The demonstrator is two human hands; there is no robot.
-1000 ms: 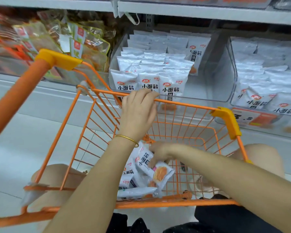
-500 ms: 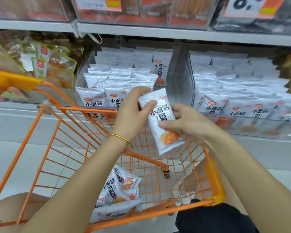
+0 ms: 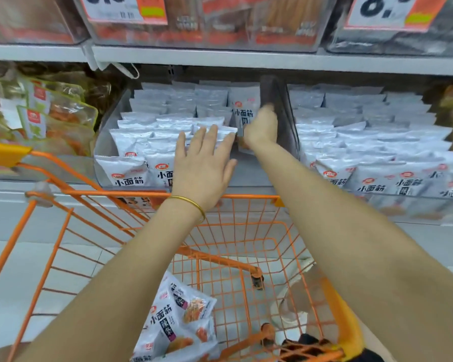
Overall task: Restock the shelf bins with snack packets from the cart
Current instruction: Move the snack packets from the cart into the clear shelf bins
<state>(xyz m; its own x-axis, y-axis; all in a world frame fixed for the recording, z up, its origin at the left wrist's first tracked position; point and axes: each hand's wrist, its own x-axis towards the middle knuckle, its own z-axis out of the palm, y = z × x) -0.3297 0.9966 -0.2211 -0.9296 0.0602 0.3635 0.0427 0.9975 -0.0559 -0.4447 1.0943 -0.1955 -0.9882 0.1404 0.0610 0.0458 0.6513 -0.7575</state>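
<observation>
Orange wire cart (image 3: pixel 246 197) is seen nearest. A small heap of white snack packets (image 3: pixel 173 325) lies in its near left corner, on the mesh floor. Both bare forearms are stretched over the cart rim towards the shelf.

A thin gold bangle (image 3: pixel 191 203) is worn on the left wrist. The left hand (image 3: pixel 204 165) is held flat, fingers straight and spread, nothing gripped. It is laid against the front rows of packets in the clear plastic shelf bin (image 3: pixel 107 142).

The right hand (image 3: pixel 262 126) is pushed further back, into the right side of the same bin, beside the dark divider wall (image 3: pixel 280 105). It is blurred. Its fingers are curled on the right edge of one white snack packet with black lettering (image 3: pixel 239 113), which is held upright in the gap between the stacked rows and the divider. The rest of the bin is packed with like packets, standing in rows.

Past the divider, rows of the same white packets (image 3: pixel 364 142) are stacked in the neighbouring bin. Yellow-green clear bags (image 3: pixel 50 113) are shelved to the left. A grey metal shelf edge (image 3: pixel 246 61) runs above, with orange and white price tags (image 3: pixel 120 9) over it.
</observation>
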